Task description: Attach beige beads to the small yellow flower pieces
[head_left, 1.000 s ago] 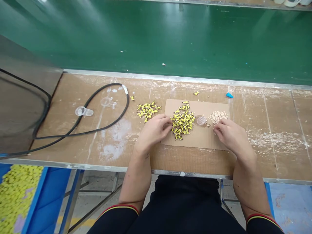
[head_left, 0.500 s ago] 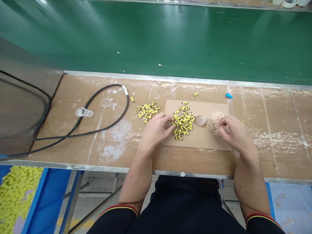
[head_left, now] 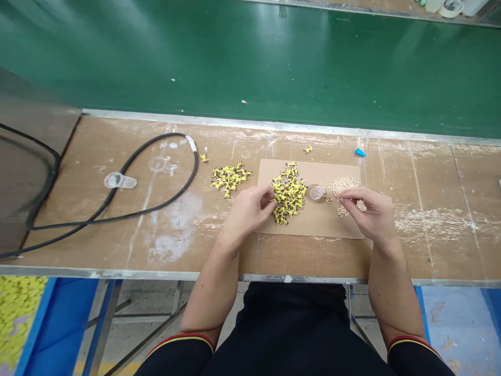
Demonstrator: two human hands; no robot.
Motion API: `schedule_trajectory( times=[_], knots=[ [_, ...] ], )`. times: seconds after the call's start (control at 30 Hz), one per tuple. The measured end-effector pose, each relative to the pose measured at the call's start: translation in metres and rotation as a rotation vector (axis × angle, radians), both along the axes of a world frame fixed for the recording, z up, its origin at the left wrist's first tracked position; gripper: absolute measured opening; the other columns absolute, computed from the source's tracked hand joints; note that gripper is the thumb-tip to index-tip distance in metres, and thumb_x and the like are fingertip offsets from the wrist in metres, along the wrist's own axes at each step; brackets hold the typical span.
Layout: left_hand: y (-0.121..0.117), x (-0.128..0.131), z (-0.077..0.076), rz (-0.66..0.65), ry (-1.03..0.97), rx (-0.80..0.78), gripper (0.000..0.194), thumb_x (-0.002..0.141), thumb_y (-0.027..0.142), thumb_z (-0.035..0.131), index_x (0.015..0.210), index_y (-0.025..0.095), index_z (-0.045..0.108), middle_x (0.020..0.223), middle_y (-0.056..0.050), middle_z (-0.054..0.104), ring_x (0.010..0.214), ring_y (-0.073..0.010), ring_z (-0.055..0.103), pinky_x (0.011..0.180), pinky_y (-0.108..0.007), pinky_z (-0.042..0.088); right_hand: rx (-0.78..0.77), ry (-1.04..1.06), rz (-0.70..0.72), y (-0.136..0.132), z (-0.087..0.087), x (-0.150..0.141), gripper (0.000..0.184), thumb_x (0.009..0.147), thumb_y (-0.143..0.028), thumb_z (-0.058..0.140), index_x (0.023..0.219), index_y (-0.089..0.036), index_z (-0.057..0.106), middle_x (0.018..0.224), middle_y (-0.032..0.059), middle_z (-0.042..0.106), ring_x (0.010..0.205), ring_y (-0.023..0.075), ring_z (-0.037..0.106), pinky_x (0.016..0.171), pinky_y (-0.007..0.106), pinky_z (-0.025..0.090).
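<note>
Green sheeting (head_left: 242,68) stretches across the back, and in front of it we have a long bench (head_left: 313,258) faced with worn, white-scuffed cardboard. On the bench, before us, lies a flat cardboard sheet (head_left: 313,224), with a heap of tiny yellow-and-dark pieces (head_left: 290,196) on its left part. Our left hand (head_left: 250,209) is at the left edge of that heap, thumb and forefinger curled towards each other; we cannot tell whether a piece sits between them. Just right of the heap we have a small round clear dish (head_left: 316,193), and beyond it a scatter of fine pale bits (head_left: 342,184) towards the sheet's right end. Our right hand (head_left: 373,213) is over these bits, thumb and forefinger brought together at the tips, though anything pinched there is too small for us to make out. Off the sheet to the left we see a smaller yellow cluster (head_left: 230,177), then a looped black cable (head_left: 156,207) with a clear plastic scoop-like piece (head_left: 127,181) against it. Behind the sheet, towards its right end, lies a little blue piece (head_left: 360,152).
</note>
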State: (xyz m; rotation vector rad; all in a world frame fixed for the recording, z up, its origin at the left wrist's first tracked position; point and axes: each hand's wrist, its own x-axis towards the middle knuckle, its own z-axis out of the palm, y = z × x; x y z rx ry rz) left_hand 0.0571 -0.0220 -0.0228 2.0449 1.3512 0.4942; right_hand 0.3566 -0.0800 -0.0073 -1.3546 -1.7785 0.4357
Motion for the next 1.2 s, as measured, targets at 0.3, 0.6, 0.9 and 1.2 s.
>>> schedule_trajectory(
  times=[0.3, 0.6, 0.9, 1.2],
  knots=[
    [-0.01, 0.008, 0.015, 0.02, -0.285, 0.243, 0.012, 0.083, 0.012, 0.059, 0.075, 0.02, 0.055, 0.069, 0.003, 0.061, 0.064, -0.0111, 0.057, 0.065, -0.023, 0.044, -0.093, 0.359, 0.07, -0.004, 0.001, -0.015, 0.018, 0.089, -0.014, 0.075, 0.097, -0.029, 0.081, 0.086, 0.001, 0.08, 0.076, 0.0159, 0.074, 0.067, 0.029, 0.061],
    [-0.033, 0.035, 0.016, -0.215, -0.682, 0.014, 0.009, 0.092, 0.014, 0.055, 0.087, 0.02, 0.059, 0.073, 0.001, 0.061, 0.065, -0.0115, 0.056, 0.064, -0.024, 0.047, -0.229, 0.526, 0.121, -0.01, 0.001, -0.031, 0.028, 0.084, -0.023, 0.083, 0.11, -0.027, 0.077, 0.081, 0.0012, 0.078, 0.071, 0.015, 0.075, 0.065, 0.028, 0.064],
    [-0.04, 0.048, 0.019, -0.188, -0.625, -0.086, 0.011, 0.09, 0.02, 0.06, 0.083, 0.02, 0.068, 0.073, -0.001, 0.068, 0.065, -0.0123, 0.06, 0.069, -0.028, 0.051, -0.146, 0.382, 0.259, -0.011, 0.004, -0.035, 0.032, 0.087, -0.013, 0.076, 0.114, -0.03, 0.078, 0.082, 0.0006, 0.078, 0.07, 0.0148, 0.071, 0.062, 0.029, 0.059],
    [-0.041, 0.051, 0.019, -0.149, -0.68, -0.253, 0.011, 0.09, 0.024, 0.066, 0.083, 0.017, 0.071, 0.073, -0.001, 0.069, 0.064, -0.011, 0.058, 0.065, -0.026, 0.049, -0.073, 0.327, 0.36, -0.009, 0.007, -0.034, 0.027, 0.089, -0.01, 0.072, 0.102, -0.031, 0.083, 0.088, 0.003, 0.081, 0.077, 0.0178, 0.073, 0.069, 0.035, 0.062]
  ],
)
